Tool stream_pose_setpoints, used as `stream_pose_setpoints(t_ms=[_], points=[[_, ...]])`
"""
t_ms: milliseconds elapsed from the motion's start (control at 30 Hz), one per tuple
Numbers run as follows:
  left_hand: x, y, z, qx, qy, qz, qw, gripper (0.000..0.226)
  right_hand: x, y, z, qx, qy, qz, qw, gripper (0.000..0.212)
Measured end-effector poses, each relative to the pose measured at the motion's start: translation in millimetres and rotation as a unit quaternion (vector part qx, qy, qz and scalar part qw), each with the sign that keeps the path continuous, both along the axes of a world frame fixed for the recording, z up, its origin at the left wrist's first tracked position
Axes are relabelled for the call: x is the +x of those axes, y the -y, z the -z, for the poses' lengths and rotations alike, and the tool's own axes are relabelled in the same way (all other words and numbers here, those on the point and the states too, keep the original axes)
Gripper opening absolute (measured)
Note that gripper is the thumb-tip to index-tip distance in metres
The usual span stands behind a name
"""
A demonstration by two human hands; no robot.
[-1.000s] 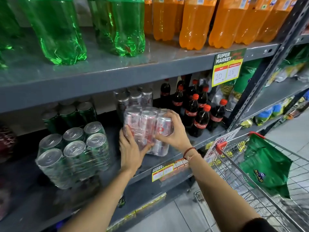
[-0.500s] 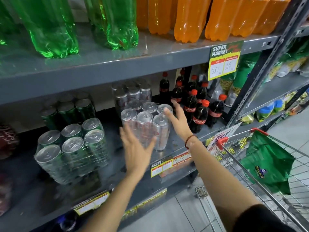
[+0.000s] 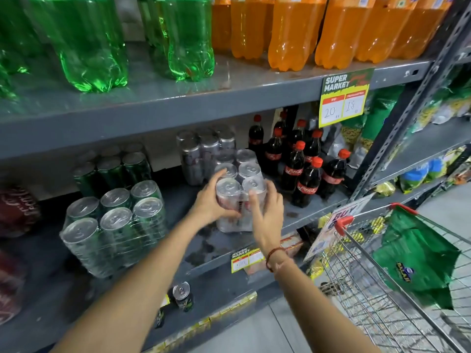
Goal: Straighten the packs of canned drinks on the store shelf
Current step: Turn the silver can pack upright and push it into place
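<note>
The silver pack of cans (image 3: 238,189) sits on the middle shelf (image 3: 300,217), straight ahead of me and a little right of centre, its long axis running from near to far, roughly square to the shelf's front edge. It stands just left of the cola bottles (image 3: 305,174) and well right of the green pack of cans (image 3: 114,225), which lies turned at an angle to the edge.

Both hands are on the silver pack at its near end. My left hand (image 3: 211,202) wraps its left side, thumb up on the can tops, fingers curled across the near face. My right hand (image 3: 267,212) cups the near right corner, fingers spread and pressing on the wrap. So I clasp it from both sides rather than pinch it. Both arms reach forward and upward from below, the left forearm crossing from the lower left, the right one coming nearly straight in.

Neither hand is clearly nearer; they share the load. I judge the next move needs only a small twist or push to seat the pack parallel to the second silver pack (image 3: 204,154) behind it, minding the bottles just beside.
</note>
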State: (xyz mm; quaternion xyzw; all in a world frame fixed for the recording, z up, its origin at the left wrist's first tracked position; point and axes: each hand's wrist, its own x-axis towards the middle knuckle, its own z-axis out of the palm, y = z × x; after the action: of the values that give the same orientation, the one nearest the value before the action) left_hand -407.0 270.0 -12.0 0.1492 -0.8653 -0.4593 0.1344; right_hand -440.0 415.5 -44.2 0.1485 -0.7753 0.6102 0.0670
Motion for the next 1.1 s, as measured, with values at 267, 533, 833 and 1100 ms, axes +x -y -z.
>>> stream_pose_setpoints(t_ms=[267, 533, 833, 1100], points=[[11, 17, -26, -0.083, 0.059, -0.042, 0.994, 0.132, 6, 0, -4, -0.009, -0.052, -0.012, 0.999, 0.056], [1, -86, 1, 0.024, -0.021, -0.198, 0.980, 0.130, -92, 11, -55, 0.120, 0.064, -0.182, 0.974, 0.067], [7, 0, 0, -0.003, 0.013, -0.066, 0.998, 0.107, -91, -8, -30, 0.089, -0.012, -0.127, 0.988, 0.051], [-2, 29, -17, -0.081, 0.097, -0.022, 0.992, 0.115, -101, -15, -37, 0.249, -0.046, -0.235, 0.938, 0.102]])
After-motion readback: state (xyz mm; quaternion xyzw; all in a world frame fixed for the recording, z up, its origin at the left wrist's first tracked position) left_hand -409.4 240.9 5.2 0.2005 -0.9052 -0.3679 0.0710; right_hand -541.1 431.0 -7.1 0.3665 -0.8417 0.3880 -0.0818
